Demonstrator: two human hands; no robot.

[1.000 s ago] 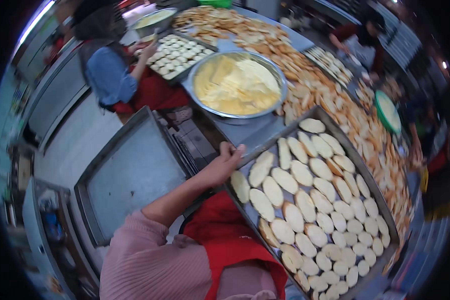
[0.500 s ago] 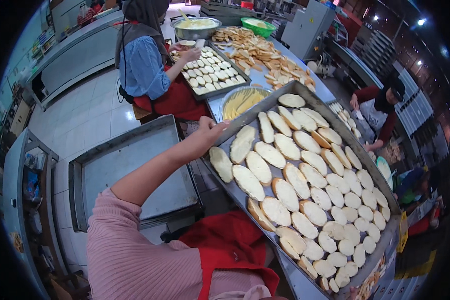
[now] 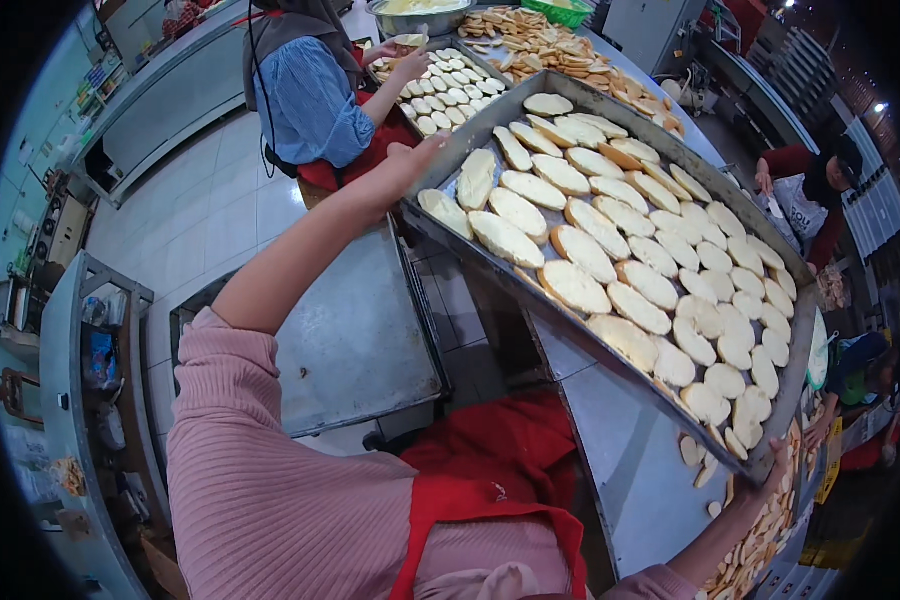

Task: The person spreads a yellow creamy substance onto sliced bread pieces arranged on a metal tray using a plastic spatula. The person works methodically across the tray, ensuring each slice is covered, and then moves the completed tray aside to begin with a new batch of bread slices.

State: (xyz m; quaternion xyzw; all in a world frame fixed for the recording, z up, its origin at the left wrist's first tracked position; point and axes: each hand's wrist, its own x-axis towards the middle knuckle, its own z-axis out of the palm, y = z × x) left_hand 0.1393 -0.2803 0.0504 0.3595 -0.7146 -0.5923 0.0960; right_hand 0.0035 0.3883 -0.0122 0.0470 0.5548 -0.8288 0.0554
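A large dark metal baking tray [image 3: 482, 128] hangs tilted in front of me, its lower end toward the right. Over its bottom lie many oval bread slices [image 3: 580, 285] topped with a pale cream spread, some overlapping. My left hand [image 3: 417, 163] is closed around the tray's left corner, thumb at the rim. At the near right corner, my right hand [image 3: 773, 478] grips the edge, its fingers partly hidden under the metal. Beneath the tray is a metal worktable [image 3: 635, 470] with loose bread slices [image 3: 755, 545] along its right part.
An upturned or flat metal tray [image 3: 355, 330] lies low on my left. A co-worker in a blue sleeve [image 3: 315, 120] holds a slice over another filled tray [image 3: 450, 95]. Bread slices are heaped [image 3: 560, 55] at the far end. Another person [image 3: 820, 190] works at right.
The tray has tilted and shifted in my hands, and its near right corner has risen into view. My right hand now shows there. The whole view has moved somewhat downward.
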